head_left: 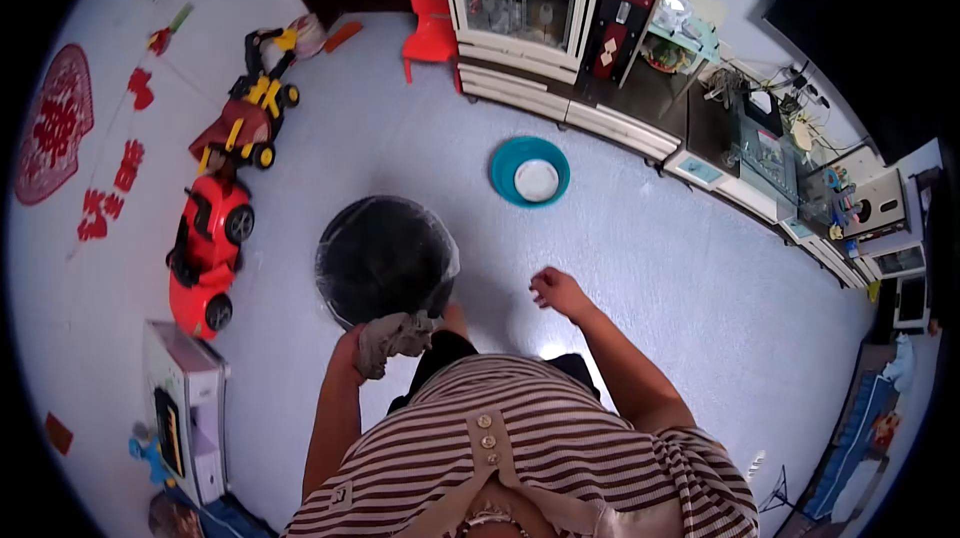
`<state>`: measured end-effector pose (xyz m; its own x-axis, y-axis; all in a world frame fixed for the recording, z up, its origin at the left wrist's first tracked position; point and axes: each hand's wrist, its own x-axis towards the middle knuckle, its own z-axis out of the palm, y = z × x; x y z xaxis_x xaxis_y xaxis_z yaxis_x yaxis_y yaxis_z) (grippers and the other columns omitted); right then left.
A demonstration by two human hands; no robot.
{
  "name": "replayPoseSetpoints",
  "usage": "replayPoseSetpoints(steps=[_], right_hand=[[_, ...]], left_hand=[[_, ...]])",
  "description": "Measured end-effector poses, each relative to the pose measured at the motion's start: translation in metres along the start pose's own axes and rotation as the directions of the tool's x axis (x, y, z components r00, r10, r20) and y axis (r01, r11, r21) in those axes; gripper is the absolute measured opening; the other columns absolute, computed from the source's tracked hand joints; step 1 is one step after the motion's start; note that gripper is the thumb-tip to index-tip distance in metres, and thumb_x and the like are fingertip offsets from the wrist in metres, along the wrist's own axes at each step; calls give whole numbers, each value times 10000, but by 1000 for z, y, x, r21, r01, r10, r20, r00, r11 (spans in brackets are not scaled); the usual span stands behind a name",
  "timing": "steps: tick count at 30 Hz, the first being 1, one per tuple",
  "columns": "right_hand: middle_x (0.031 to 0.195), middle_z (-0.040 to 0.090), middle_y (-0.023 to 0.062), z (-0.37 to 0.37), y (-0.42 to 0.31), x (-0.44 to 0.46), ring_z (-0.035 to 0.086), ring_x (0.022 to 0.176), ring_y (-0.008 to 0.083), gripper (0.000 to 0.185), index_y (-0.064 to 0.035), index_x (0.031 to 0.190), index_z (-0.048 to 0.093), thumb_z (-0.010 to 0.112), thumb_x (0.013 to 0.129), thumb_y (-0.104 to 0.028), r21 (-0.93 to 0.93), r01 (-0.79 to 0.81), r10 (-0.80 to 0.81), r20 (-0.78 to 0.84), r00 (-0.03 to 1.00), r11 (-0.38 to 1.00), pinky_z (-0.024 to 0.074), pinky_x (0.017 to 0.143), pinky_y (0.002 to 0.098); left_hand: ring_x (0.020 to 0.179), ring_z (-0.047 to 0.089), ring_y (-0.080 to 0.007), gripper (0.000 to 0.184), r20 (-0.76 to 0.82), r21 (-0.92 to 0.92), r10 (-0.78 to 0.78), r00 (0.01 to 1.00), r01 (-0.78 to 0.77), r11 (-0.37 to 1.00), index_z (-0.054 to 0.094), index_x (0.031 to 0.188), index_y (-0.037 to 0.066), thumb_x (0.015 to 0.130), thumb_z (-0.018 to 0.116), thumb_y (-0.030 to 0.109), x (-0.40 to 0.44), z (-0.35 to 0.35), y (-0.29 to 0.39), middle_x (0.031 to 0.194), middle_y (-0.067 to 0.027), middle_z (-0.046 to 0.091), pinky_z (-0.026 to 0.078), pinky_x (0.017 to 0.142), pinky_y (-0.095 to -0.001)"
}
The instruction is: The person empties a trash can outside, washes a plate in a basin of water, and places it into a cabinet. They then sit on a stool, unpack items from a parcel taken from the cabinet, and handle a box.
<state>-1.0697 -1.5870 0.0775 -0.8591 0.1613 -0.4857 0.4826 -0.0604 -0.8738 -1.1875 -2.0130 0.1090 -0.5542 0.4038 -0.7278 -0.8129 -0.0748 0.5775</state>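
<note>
A crumpled grey cloth [393, 343] is bunched in my left hand [348, 350], whose fingers are mostly hidden by it. Cloth and hand are at the near rim of a round black bin [385, 258], which has clear plastic film around its edge. The bin's inside is dark and I cannot make out what is in it. My right hand [558, 293] hangs over the floor to the right of the bin, its fingers curled in with nothing visible in them.
A teal basin [500, 174] with a white round dish [537, 180] inside stands ahead on the floor [660, 288]. Toy vehicles, including a red car [205, 248], line the left wall. A red chair [430, 33] and a long low cabinet [625, 130] stand at the back and right.
</note>
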Motion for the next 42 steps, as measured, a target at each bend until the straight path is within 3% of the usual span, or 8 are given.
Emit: replayPoseSetpoints(steps=[6, 14, 19, 21, 32, 34, 36, 42], right_hand=[[867, 641, 120, 2, -44, 62, 650, 722, 189, 250, 11, 1016, 596, 580, 877, -197, 21, -206, 206, -153, 966, 978, 550, 612, 319], [756, 655, 115, -2, -68, 149, 643, 624, 180, 212, -5, 971, 614, 561, 910, -200, 160, -84, 128, -288, 949, 984, 517, 604, 301], [804, 671, 144, -33, -2, 186, 663, 633, 219, 286, -7, 999, 609, 582, 877, -264, 85, -364, 374, -198, 906, 928, 531, 632, 333], [819, 675, 142, -64, 44, 225, 665, 654, 206, 267, -28, 1001, 617, 577, 880, -262, -38, -280, 265, -227, 937, 959, 537, 640, 326], [904, 658, 114, -155, 77, 356, 641, 687, 149, 182, -6, 1041, 581, 515, 933, -136, 401, -364, 518, -400, 756, 841, 532, 575, 281], [904, 659, 119, -148, 97, 375, 640, 690, 147, 198, 4, 1049, 578, 517, 932, -144, 384, -380, 516, -363, 776, 842, 534, 586, 278], [918, 653, 101, -145, 122, 400, 639, 722, 151, 198, -5, 1038, 580, 507, 936, -158, 334, -429, 532, -341, 775, 839, 535, 622, 278], [921, 646, 99, -136, 224, 494, 638, 738, 166, 210, -2, 1029, 583, 500, 926, -165, 151, -488, 507, -366, 780, 860, 535, 658, 282]], left_hand=[[794, 639, -204, 313, -56, 50, -150, 987, 153, 987, 629, 1050, 40, 950, 440, 269, 102, 26, 142, 900, -82, 670, 525, 675, -359], [1138, 570, -227, 418, 198, 130, -293, 936, 271, 954, 501, 1282, -14, 1000, 377, 268, 213, 112, 247, 1230, -122, 597, 451, 982, -348], [1153, 564, -223, 411, 138, 118, -317, 938, 302, 946, 481, 1303, -8, 1003, 371, 249, 290, 143, 238, 1256, -119, 583, 436, 1010, -354], [1134, 577, -217, 402, 190, 62, -357, 915, 351, 934, 482, 1300, -11, 1001, 378, 237, 321, 155, 236, 1234, -115, 598, 444, 998, -348], [1247, 487, -223, 443, 49, -263, -415, 908, 413, 872, 474, 1345, 86, 1005, 367, 348, 606, 85, 150, 1341, -68, 528, 367, 1085, -364], [1253, 482, -207, 447, -137, -188, -395, 908, 368, 911, 477, 1342, 92, 1009, 350, 361, 620, 151, 169, 1353, -58, 519, 369, 1083, -350], [1256, 480, -199, 444, -94, -220, -434, 896, 407, 887, 483, 1335, 92, 1010, 342, 360, 656, 159, 165, 1344, -54, 529, 365, 1086, -344], [1224, 503, -227, 440, -150, -257, -416, 897, 371, 892, 471, 1338, 100, 1015, 310, 352, 759, 72, 98, 1326, -66, 531, 386, 1055, -364]])
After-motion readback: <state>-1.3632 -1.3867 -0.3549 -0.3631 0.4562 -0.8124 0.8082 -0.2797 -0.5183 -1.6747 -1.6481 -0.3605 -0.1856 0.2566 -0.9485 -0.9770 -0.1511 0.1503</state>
